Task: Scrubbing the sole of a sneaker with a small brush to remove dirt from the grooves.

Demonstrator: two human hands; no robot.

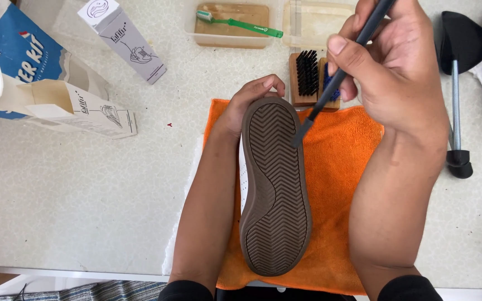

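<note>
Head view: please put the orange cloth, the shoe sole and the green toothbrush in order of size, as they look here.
1. orange cloth, partly covered
2. shoe sole, held nearer the camera, so it may look bigger
3. green toothbrush

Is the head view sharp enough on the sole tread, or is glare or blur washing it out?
Head view: the sole is sharp, its zigzag tread crisp, no glare; light is soft and even, shadows faint on the orange cloth; the right hand and dark stick look slightly soft.

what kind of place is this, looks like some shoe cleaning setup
Probably a shoe-care worktable. A shoe lies sole-up on an orange cloth, steadied by the left hand; the right hand holds a dark tool against the sole. A bristle brush sits behind.
</note>
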